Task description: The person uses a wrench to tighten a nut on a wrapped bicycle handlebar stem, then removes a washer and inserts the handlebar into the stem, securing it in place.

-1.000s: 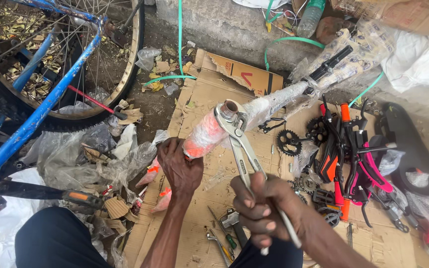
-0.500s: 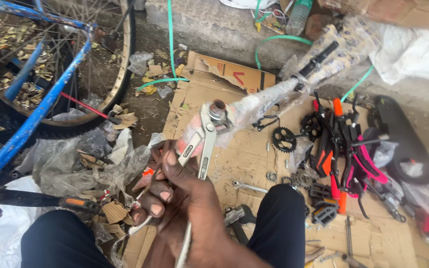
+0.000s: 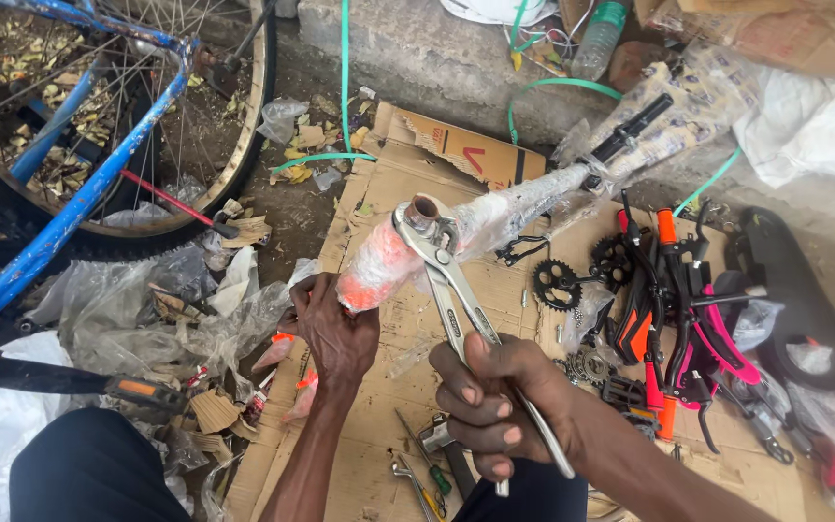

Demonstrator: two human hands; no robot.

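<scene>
Person sits on the ground over flattened cardboard point(image 3: 408, 184), legs either side of the work. Left hand point(image 3: 335, 324) is closed round the lower, orange end of a plastic-wrapped bike frame tube point(image 3: 495, 213), bracing it so the open tube end points up toward them. Looks like that's why it's held tilted: the end fitting is presented to the tool. Right hand point(image 3: 490, 401) is clenched on both handles of a pair of long silver pliers point(image 3: 446, 280), fingers wrapped tight, and the jaws sit clamped on the metal fitting at the tube mouth. The frame runs away up-right, its far end resting by the concrete kerb point(image 3: 417, 48). To the right on the cardboard, within arm's reach: a black chainring point(image 3: 558, 282), a heap of black, orange and pink brake levers and parts point(image 3: 674, 309), and a black saddle point(image 3: 794, 300). Small screwdrivers and a spanner point(image 3: 417, 474) lie between the knees. Left, a blue bike point(image 3: 99, 174) with its wheel, torn plastic wrap point(image 3: 137, 309) just beside it. Green hose point(image 3: 345, 87) crosses the kerb.
</scene>
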